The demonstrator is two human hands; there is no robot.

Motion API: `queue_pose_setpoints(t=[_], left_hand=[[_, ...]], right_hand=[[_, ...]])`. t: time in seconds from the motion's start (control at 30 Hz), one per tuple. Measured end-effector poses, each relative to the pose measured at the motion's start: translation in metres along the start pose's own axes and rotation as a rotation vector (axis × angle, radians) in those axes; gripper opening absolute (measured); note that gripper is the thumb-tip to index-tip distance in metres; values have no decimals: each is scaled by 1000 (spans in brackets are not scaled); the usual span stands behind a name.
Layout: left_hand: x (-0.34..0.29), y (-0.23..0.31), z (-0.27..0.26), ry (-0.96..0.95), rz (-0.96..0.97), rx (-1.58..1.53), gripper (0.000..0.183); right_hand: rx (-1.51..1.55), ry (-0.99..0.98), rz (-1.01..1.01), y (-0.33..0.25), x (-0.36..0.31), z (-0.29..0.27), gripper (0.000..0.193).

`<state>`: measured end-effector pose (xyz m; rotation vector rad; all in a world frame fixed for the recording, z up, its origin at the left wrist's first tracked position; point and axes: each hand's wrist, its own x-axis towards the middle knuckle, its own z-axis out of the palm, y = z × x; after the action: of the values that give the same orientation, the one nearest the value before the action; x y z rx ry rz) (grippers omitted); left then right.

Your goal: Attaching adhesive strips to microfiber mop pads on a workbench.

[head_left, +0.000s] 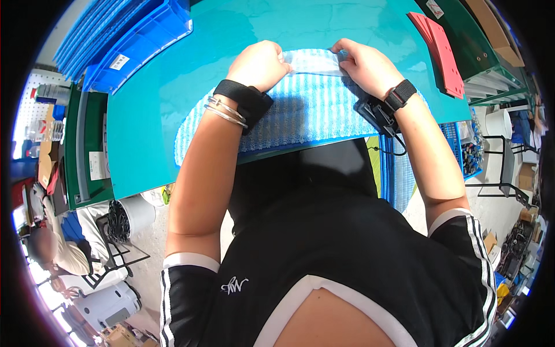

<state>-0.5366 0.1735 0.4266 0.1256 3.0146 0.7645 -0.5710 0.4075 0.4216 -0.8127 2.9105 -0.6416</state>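
Observation:
A blue-and-white striped cloth pad [289, 113], fuzzy in texture with a blue border, lies on the teal table in front of me. At its far end is a whitish, see-through strip [315, 62]; I cannot tell whether it is film or a thin fold. My left hand [258, 62] is closed, pinching the left end of this strip and pad edge between thumb and fingers. Pinching the opposite end is my right hand [372, 68], its fingers curled over the edge. Both forearms reach across the pad's near part, and dark straps circle both wrists.
Blue plastic bins [141, 49] stand at the table's far left. Red flat pieces [437, 55] lie along the right side of the teal tabletop [141, 139]. More striped cloth [399, 179] hangs below the table at right, near a blue basket [469, 150]. Another person [69, 251] sits at left.

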Motion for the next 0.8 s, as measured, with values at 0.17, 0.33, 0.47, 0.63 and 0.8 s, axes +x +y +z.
queue_pose_setpoints(t=[0.17,0.33,0.47,0.63,0.8], left_hand=[[-2,2,2,0,-46,11,32],[-1,3,3,-2,-63,37,32],[0,1,8,34,-27,20,30],[-3,-11,-4,-32,-36,-213,30],[4,-24,-3,-54,-78,-457,34]], right_hand=[[-5,-9,-5,2,2,3,31],[-17,-38,13,0,4,2,31],[-48,-37,30,2,5,4,31],[-19,-9,-9,-8,9,-8,34],[72,41,55,-13,18,-1,36]])
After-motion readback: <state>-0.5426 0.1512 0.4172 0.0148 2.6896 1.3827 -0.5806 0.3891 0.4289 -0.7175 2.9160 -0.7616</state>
